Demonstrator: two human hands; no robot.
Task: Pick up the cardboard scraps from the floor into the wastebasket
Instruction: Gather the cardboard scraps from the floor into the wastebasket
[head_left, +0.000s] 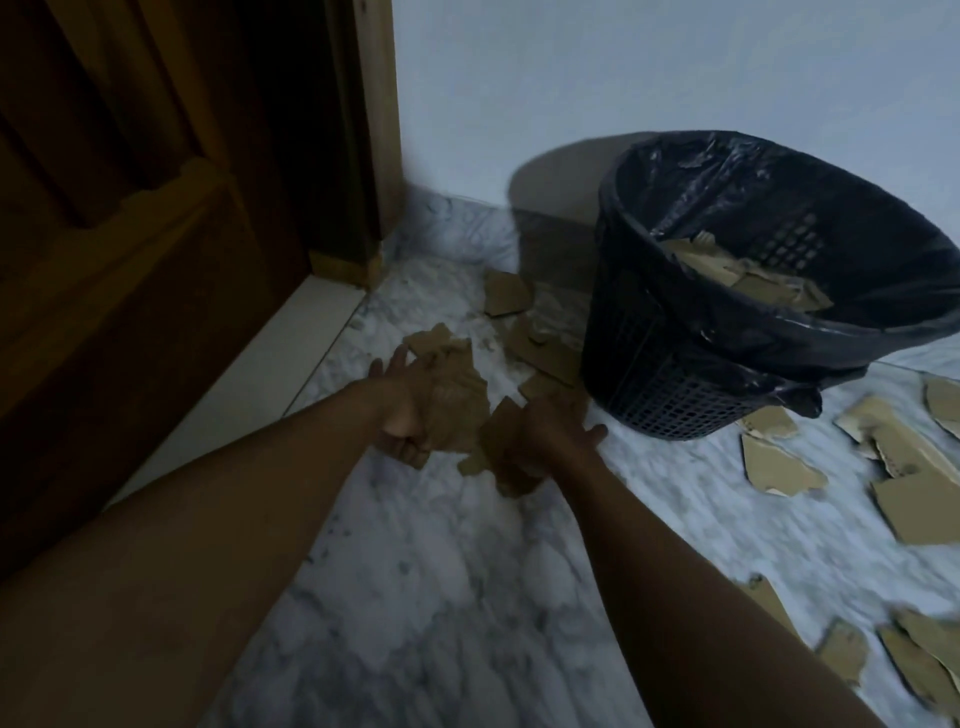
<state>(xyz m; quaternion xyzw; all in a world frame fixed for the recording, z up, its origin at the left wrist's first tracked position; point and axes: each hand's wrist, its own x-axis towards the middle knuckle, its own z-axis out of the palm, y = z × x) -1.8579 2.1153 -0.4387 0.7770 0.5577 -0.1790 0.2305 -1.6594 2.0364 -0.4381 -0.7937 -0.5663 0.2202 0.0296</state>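
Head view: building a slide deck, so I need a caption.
The left hand and right hand grip cardboard scraps over the marble floor beside the bag-lined, partly filled wastebasket.

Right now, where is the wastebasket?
In the head view the wastebasket sits upper right on the marble floor by the white wall, just right of the right hand, with cardboard scraps on both sides.

Both my bare forearms reach forward and converge just left of the wastebasket (675, 364). My left hand (402, 415), the farther one from the wastebasket, has its palm turned inward, thumb raised, fingers (408, 448) curled round a wad of cardboard scraps (457, 410). My right hand (550, 434), nearer the wastebasket, shows its back and grips more scraps beneath the palm, one digit stretched toward the wastebasket; blur hides the rest
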